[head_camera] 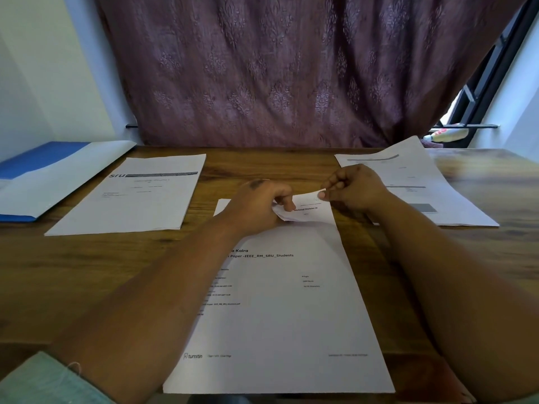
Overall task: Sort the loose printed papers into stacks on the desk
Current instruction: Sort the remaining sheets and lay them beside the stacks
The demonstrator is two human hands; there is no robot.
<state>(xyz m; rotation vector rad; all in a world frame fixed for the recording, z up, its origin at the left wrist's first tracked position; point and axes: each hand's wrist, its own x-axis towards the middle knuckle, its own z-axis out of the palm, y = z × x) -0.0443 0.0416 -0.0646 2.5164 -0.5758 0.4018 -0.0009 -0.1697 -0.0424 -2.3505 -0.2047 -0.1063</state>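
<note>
1. Facing the head view, you have the middle stack lying on the desk straight ahead, between the left stack and the right stack.
2. Thin, floppy sheets crease easily; take the top sheet by its far edge.
3. Your left hand and right hand, both arms reaching forward, pinch that curled edge.

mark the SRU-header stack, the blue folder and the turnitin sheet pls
SRU-header stack [131, 196]: head view, bare middle of the top page.
blue folder [40, 160]: head view, blue part of its cover.
turnitin sheet [285, 316]: head view, blank area of the page, mid-sheet.
</note>
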